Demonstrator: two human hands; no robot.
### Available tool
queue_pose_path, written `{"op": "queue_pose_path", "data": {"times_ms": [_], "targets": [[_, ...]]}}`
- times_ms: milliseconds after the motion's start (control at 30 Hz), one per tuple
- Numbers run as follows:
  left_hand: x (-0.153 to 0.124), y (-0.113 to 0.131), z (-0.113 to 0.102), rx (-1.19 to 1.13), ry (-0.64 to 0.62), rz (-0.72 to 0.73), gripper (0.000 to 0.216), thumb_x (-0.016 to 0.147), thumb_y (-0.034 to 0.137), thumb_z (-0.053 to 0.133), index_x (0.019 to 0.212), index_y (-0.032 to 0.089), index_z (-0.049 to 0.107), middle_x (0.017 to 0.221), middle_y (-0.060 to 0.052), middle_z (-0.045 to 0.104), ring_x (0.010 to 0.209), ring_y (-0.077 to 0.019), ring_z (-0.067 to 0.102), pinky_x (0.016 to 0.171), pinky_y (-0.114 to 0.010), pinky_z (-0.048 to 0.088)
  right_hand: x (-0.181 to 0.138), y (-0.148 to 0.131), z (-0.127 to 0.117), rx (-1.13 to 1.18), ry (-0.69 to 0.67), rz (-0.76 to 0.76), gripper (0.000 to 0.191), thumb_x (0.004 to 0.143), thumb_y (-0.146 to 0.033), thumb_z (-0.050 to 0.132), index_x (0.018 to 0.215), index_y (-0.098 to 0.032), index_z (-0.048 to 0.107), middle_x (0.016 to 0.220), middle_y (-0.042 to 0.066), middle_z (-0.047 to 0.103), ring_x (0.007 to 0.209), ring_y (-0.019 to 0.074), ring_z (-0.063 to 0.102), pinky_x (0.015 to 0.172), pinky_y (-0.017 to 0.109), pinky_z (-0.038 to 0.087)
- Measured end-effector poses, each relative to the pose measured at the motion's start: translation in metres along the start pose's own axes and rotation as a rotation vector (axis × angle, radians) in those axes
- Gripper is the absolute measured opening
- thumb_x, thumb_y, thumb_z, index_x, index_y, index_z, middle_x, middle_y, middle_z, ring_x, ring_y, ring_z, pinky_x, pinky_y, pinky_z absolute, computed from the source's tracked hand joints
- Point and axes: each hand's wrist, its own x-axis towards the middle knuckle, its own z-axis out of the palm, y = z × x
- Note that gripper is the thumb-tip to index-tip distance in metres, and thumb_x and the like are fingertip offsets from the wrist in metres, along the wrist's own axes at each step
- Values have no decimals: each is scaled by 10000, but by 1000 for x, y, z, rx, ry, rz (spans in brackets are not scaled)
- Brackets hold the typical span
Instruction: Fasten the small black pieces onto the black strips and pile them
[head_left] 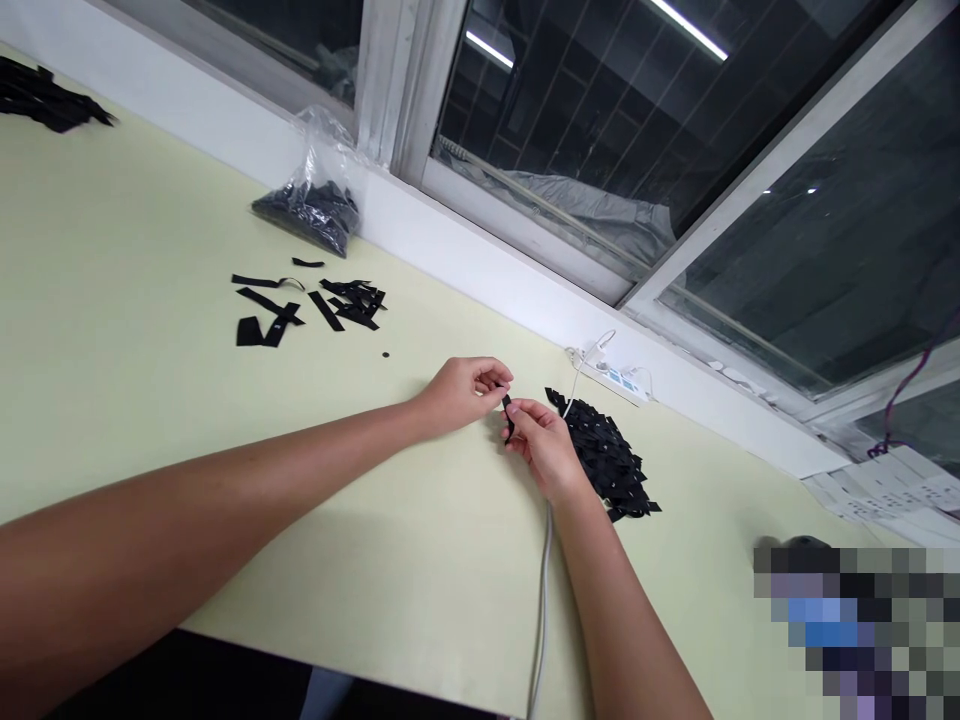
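Both hands meet over the middle of a pale yellow-green table (135,230). My left hand (465,390) pinches the upper end of a small black strip (508,417) between thumb and fingers. My right hand (544,445) grips the same strip from below, fingers curled. Just right of my right hand lies a heap of small black pieces (611,455).
Several loose black strips (307,305) lie at the table's left, beside a clear bag of dark pieces (315,205) against the window sill. A white power strip (615,378) sits by the sill. A grey cable (541,600) runs to the front edge. More black pieces (45,95) lie far left.
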Motion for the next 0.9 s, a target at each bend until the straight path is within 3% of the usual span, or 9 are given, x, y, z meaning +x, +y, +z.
{"op": "queue_pose_path", "data": {"times_ms": [167, 367, 533, 900], "targets": [[-1, -4, -2, 48, -107, -28, 271, 774, 310, 698, 1004, 167, 685, 991, -70, 723, 832, -169, 660, 752, -306, 528, -1, -3, 2, -23, 16, -6, 347, 647, -430, 779, 834, -173, 639, 754, -7, 599, 556, 87, 508, 444, 204, 394], [2, -15, -4, 16, -250, -82, 230, 826, 355, 636, 921, 154, 695, 860, -61, 714, 798, -168, 646, 743, -297, 504, -2, -3, 2, -54, -18, -31, 363, 658, -421, 777, 891, -174, 651, 778, -17, 595, 574, 83, 505, 453, 202, 369], [4, -19, -5, 42, -190, -89, 174, 821, 327, 623, 857, 162, 664, 825, -39, 681, 762, -152, 609, 733, -293, 488, -1, -2, 1, -98, -17, -27, 383, 643, -431, 791, 893, -178, 648, 659, -43, 557, 525, 84, 463, 438, 209, 338], [6, -24, -8, 61, -108, -111, 152, 803, 322, 633, 840, 175, 627, 806, -22, 641, 743, -147, 569, 733, -301, 470, 5, 8, -5, -140, 29, -66, 389, 651, -438, 794, 921, -179, 691, 720, -4, 622, 562, 105, 507, 421, 212, 344]]}}
